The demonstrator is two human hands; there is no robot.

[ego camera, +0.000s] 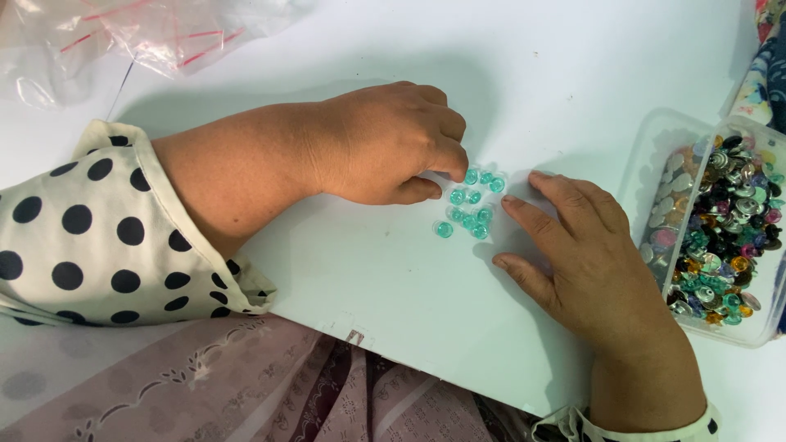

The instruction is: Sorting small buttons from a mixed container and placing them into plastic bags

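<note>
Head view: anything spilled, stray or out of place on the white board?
Nothing stands out. The teal beads sit in one small cluster on the white board between the left hand and right hand. The mixed beads stay inside the clear tray.

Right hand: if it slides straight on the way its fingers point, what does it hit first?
The right hand lies flat, fingers pointing up-left. First in that line is probably the cluster of teal beads on the white board, then the left hand touching them.
</note>
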